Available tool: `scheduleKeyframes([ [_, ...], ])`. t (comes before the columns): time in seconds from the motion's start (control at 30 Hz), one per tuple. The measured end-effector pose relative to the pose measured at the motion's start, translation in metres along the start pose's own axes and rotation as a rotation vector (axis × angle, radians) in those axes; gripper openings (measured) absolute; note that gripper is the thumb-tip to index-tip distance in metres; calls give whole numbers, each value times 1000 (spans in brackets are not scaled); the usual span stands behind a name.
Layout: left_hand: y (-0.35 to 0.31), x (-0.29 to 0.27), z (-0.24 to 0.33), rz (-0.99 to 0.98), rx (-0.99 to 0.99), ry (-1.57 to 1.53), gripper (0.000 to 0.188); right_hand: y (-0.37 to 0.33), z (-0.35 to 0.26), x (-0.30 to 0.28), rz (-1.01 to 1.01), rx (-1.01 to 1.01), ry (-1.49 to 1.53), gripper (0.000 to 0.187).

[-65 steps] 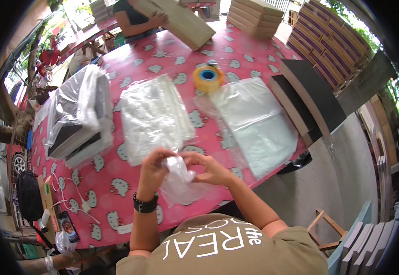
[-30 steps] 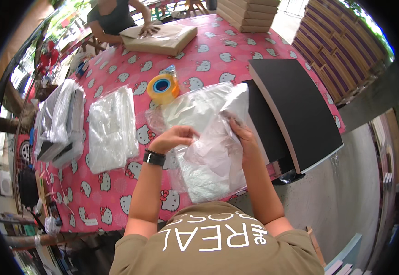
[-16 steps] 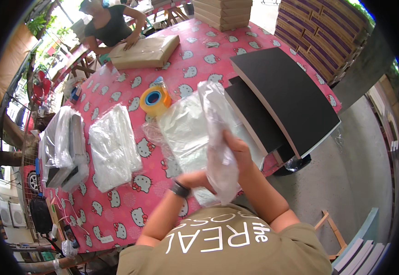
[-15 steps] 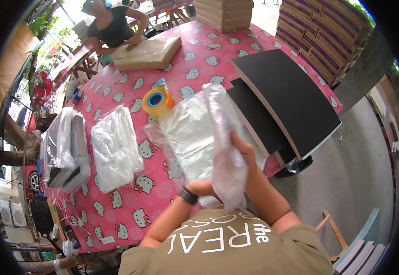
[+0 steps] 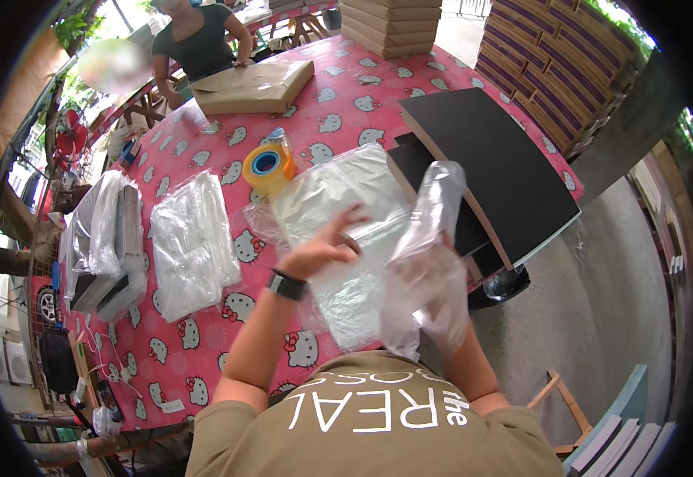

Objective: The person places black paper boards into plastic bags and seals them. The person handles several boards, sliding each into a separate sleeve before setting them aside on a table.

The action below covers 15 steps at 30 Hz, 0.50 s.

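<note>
My left hand [image 5: 322,248] is in the air over a stack of clear plastic bags [image 5: 354,195], fingers spread and holding nothing. To its right, a crumpled clear plastic bag [image 5: 439,195] stands up from my right hand [image 5: 446,274]. That hand shows blurred through the film, gripping the bag; whether it is inside or behind cannot be made out. A tape roll [image 5: 269,168] with a blue core lies at the far left corner of the bag stack. Thick black-topped boards or books [image 5: 493,167] are piled right beside the bags.
More clear bags [image 5: 195,246] lie left on the pink patterned tablecloth [image 5: 279,318], next to plastic-wrapped items [image 5: 104,242]. Across the table, a person [image 5: 199,40] stands at a brown paper package [image 5: 255,87]. Stacked brown packages [image 5: 390,28] and cartons [image 5: 565,63] stand at the back right.
My left hand has come off the bag and moved up and left, its fingers spreading. The bag in my right hand has shifted right. The person opposite has straightened up.
</note>
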<state>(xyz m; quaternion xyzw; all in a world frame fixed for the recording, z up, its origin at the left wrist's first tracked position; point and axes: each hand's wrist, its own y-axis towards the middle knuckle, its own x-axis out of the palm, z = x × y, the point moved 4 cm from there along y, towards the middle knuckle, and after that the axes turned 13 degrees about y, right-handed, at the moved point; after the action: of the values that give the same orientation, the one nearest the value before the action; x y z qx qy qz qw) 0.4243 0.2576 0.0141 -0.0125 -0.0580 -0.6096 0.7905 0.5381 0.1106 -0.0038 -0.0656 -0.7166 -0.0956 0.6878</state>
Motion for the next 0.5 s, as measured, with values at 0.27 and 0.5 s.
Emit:
scheduleKeyframes([
  [0.27,-14,-16,-27,104,-287,565,19,-1,3,51,25,-140,-38,36],
  [0.5,-2,-75,107,1229,101,1416,38,-17,11,-53,400,-167,-173,36],
])
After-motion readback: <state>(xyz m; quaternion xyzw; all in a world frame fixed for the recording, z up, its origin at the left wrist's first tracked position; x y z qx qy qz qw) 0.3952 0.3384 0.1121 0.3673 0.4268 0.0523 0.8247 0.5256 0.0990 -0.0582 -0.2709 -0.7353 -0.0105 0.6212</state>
